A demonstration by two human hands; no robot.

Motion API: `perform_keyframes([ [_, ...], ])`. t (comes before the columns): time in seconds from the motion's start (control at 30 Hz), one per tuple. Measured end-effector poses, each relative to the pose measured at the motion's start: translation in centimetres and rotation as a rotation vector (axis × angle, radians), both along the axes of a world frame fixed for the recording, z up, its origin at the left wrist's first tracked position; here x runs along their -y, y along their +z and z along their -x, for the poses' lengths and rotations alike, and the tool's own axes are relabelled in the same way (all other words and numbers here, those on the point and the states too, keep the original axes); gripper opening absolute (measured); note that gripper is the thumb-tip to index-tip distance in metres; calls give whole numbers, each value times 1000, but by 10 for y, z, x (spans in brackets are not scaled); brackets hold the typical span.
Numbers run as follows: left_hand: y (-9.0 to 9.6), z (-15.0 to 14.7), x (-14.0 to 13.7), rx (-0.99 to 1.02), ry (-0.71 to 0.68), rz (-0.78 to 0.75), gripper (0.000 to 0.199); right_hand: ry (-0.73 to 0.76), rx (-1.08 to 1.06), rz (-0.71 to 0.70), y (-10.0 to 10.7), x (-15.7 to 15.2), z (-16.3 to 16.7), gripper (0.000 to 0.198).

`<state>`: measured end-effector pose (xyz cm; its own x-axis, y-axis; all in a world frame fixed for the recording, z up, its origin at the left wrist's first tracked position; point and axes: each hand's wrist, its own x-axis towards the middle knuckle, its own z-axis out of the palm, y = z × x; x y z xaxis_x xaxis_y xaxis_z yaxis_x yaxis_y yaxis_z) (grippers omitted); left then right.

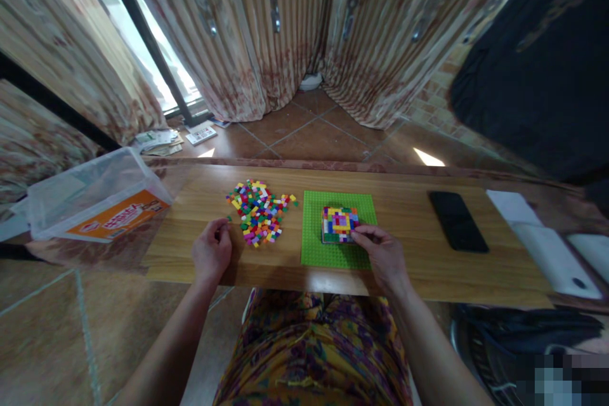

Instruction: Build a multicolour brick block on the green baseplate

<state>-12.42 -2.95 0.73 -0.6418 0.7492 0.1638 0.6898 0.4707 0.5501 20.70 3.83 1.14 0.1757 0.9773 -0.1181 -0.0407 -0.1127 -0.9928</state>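
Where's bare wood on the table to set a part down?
Roomy: the table between the green board and the black phone. Narrower: the strip between the loose bricks and the board. Crowded: the board's middle, with the brick block and right hand at its right edge, and around the bricks, with the left hand close by.

Pleated cream curtains with reddish-brown patterning (228,57) are hanging down to a brown tiled floor (304,133) with pale grout lines. Daylight is entering through a dark-framed glass window (157,57) at the left. 2 bright patches of sunlight (428,157) are lying beyond a long, wood-grained brown tabletop (404,203).
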Motion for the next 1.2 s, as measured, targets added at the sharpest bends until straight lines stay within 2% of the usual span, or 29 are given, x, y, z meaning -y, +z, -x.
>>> perform_keyframes([
  [0.53, -2, -1, 1, 41, -21, -44, 26, 12, 13, 18, -4, 5, -6, 30],
  [0.67, -2, -1, 1, 36, -24, -51, 25, -85, 181, -49, 0, 11, -6, 28],
  [0.8, -3, -1, 2, 47, -40, -58, 26, -117, 433, -201, 22, 23, 4, 26],
  [0.9, -3, -2, 2, 62, -44, -61, 27, 36, 503, -357, 37, 37, 25, 21],
  [0.97, -3, -2, 3, 61, -41, -58, 27, 224, 516, -418, 39, 46, 45, 18],
  [1.07, -3, -2, 3, 58, -51, -59, 27, 486, 566, -464, 30, 56, 74, 17],
  [1.2, -4, -2, 3, 64, -58, -63, 26, 603, 697, -515, 12, 53, 104, 19],
])
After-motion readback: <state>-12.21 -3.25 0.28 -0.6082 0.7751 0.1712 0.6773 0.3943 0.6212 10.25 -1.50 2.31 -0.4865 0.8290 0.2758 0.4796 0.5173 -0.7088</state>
